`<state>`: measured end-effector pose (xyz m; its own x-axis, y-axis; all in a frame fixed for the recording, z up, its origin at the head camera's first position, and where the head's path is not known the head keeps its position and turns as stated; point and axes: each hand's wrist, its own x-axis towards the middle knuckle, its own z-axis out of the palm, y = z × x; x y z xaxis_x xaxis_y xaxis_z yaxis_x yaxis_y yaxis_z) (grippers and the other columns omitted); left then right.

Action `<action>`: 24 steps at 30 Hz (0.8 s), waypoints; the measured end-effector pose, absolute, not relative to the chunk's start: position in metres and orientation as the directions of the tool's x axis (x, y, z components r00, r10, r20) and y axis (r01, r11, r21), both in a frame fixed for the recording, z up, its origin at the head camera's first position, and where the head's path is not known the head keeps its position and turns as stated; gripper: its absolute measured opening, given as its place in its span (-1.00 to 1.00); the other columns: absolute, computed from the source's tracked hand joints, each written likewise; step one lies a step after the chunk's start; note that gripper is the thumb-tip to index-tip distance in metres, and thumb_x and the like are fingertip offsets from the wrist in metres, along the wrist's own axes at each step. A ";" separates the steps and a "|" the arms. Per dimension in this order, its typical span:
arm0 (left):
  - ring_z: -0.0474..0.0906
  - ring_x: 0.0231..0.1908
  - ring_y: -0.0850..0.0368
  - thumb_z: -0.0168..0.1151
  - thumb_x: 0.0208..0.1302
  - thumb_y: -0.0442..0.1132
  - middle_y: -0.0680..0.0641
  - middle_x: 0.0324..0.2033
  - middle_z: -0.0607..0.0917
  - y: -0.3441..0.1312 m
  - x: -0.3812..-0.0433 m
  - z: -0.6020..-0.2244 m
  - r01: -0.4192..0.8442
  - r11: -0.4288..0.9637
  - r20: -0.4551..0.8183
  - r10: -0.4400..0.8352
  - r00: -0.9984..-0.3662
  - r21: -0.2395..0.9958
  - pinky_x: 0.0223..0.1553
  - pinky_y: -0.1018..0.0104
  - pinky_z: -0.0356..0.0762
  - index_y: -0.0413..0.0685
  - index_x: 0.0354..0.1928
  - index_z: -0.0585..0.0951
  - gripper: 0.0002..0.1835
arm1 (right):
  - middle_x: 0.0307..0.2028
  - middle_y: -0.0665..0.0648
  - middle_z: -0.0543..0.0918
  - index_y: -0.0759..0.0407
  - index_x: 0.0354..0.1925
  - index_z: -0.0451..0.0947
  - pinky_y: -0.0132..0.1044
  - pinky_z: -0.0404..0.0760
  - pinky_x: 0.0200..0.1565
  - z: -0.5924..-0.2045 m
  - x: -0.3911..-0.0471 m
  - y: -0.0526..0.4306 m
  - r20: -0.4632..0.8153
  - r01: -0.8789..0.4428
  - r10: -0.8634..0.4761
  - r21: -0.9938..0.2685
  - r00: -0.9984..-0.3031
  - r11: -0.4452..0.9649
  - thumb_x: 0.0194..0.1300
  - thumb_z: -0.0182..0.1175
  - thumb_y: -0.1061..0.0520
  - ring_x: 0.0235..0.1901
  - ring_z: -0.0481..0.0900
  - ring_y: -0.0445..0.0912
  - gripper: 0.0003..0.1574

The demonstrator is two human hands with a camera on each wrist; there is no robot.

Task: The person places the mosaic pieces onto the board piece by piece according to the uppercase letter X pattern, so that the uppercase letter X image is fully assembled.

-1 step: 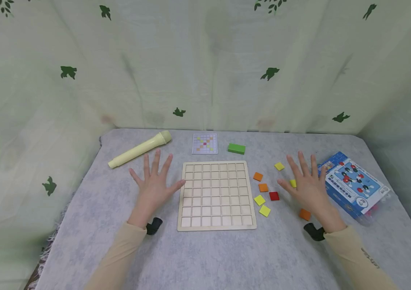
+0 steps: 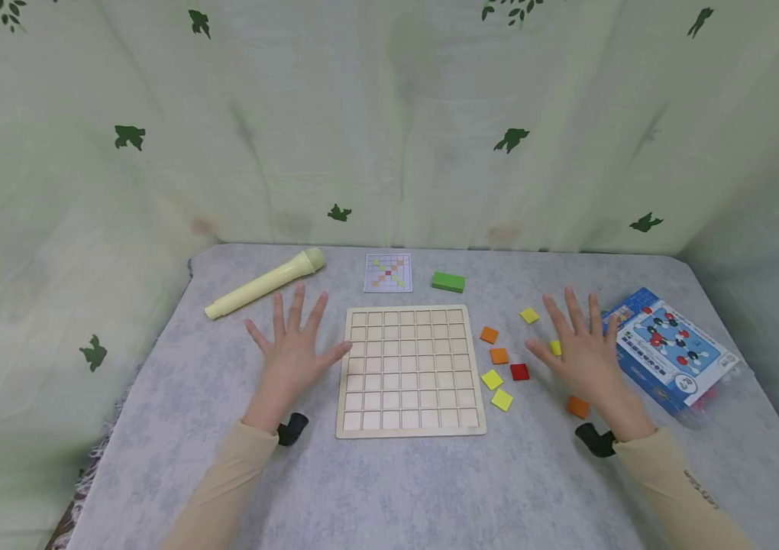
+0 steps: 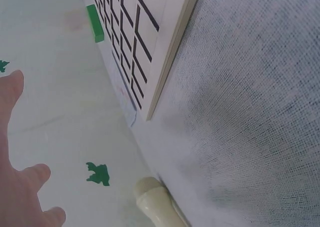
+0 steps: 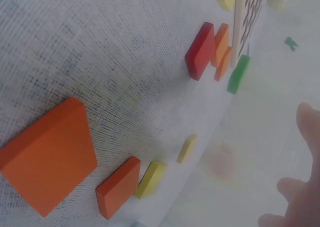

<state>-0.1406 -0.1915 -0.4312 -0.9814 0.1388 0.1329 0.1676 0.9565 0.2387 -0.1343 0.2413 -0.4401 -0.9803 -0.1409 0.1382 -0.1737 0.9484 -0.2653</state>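
Note:
A wooden grid board (image 2: 343, 382) lies on the table, its squares bare. My left hand (image 2: 289, 363) hovers at its left side with fingers spread, the thumb overlapping the board's left edge in the head view. On the other side, my right hand (image 2: 585, 363) is also spread and holds nothing. Near it lie a red tile (image 2: 520, 372), orange tiles such as the large-looking one (image 4: 55, 157) in the right wrist view, and yellow tiles, one (image 2: 555, 347) partly behind the fingers. A small pattern card (image 2: 388, 273) with coloured squares rests behind the board.
A green block (image 2: 447, 282) sits at the back, right of the card. The pale yellow microphone-shaped stick (image 2: 262, 286) lies back left. At the right stands a blue box (image 2: 671, 347) with a molecule picture. A pale curtain (image 2: 403, 130) hangs behind the table (image 2: 396, 496).

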 end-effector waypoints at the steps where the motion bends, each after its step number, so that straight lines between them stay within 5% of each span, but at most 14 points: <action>1: -0.76 0.36 -0.06 -0.01 0.20 0.44 -0.04 0.49 -0.34 -0.191 -0.140 -0.431 0.167 0.957 0.132 0.139 -0.981 0.238 0.05 -0.40 -0.80 0.18 0.53 -0.07 -0.02 | 0.49 0.29 -0.23 -0.04 0.53 -0.19 0.41 -0.42 0.20 -0.440 -0.134 0.241 0.138 -0.173 -0.140 -0.264 -0.980 0.949 0.32 0.02 -0.37 0.40 -0.53 0.25 0.05; 24: -0.72 0.37 -0.12 -0.03 0.20 0.46 -0.08 0.50 -0.30 -0.189 -0.137 -0.430 0.160 0.956 0.123 0.133 -0.983 0.247 0.04 -0.41 -0.80 0.22 0.53 -0.07 -0.03 | 0.48 0.30 -0.23 -0.02 0.53 -0.16 0.41 -0.41 0.20 -0.439 -0.132 0.240 0.142 -0.170 -0.137 -0.258 -0.980 0.951 0.32 0.09 -0.31 0.41 -0.53 0.25 0.05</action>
